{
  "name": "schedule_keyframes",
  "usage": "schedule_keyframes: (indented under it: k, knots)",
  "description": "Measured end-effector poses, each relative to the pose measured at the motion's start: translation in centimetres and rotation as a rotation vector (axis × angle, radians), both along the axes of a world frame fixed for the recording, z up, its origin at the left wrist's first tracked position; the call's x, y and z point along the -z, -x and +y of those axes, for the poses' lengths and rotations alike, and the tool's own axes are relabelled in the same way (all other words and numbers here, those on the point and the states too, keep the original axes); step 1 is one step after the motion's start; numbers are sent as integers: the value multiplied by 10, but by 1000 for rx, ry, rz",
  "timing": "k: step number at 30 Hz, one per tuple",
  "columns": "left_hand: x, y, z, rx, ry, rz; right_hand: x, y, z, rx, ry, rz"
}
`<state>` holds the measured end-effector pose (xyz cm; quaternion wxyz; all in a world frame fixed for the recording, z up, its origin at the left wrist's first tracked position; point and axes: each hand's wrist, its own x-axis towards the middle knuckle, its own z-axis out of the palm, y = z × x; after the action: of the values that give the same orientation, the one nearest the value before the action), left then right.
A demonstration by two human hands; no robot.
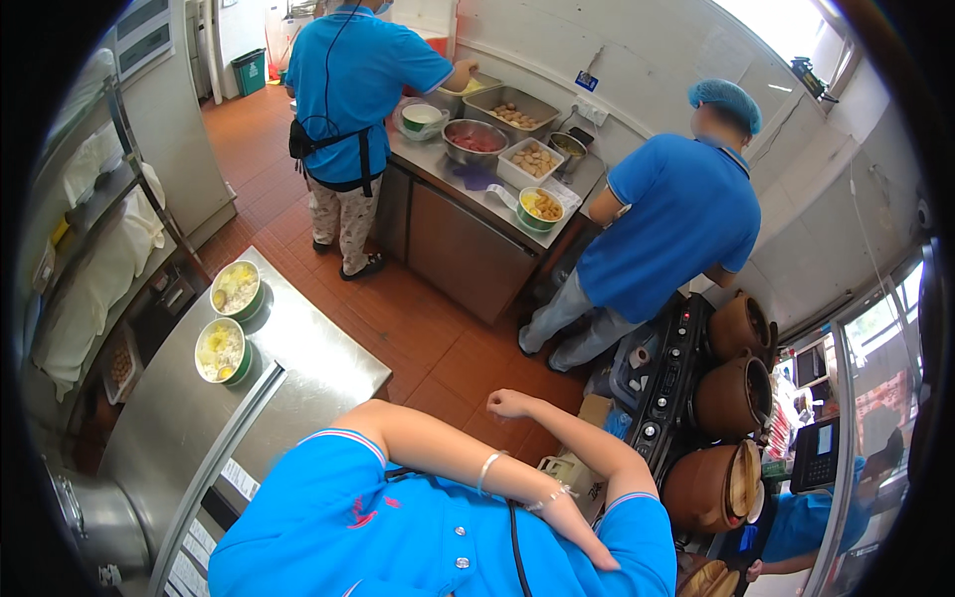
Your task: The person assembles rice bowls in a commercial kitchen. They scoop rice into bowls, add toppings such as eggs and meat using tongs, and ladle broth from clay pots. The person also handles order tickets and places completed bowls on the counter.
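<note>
My left hand (589, 541) lies across my body at the lower right, near the front of my blue shirt and my right arm; a bangle and a bracelet circle that arm. Its fingers cannot be made out clearly. My right hand (511, 403) is raised over the tiled floor, fingers curled, with nothing visible in it. To the left, two green paper bowls stand on a steel table: the far bowl (236, 289) and the near bowl (223, 349), both with rice-like food and yellow pieces. A metal rail (224, 463) runs along the table's near part.
Two people in blue shirts (343, 82) (668, 216) stand at a steel counter (455, 183) and by the stove. The counter bears food pans and a filled green bowl (540, 208). Several clay pots (731, 395) flank the black stove (662, 403). A shelf rack (123, 119) stands left.
</note>
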<state>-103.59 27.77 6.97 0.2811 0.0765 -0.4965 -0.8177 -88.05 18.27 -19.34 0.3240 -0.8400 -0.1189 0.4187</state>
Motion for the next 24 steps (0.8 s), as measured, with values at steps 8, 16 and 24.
schedule_keyframes:
  k: [8,16,24]
  knots:
    - [-48,-44,42,-73,191,-208,77,9,32,159,72,-67]
    - [-39,-64,56,-484,252,-288,155,100,-17,668,49,566]
    - [-26,-68,33,-879,620,-483,158,25,-105,792,105,302]
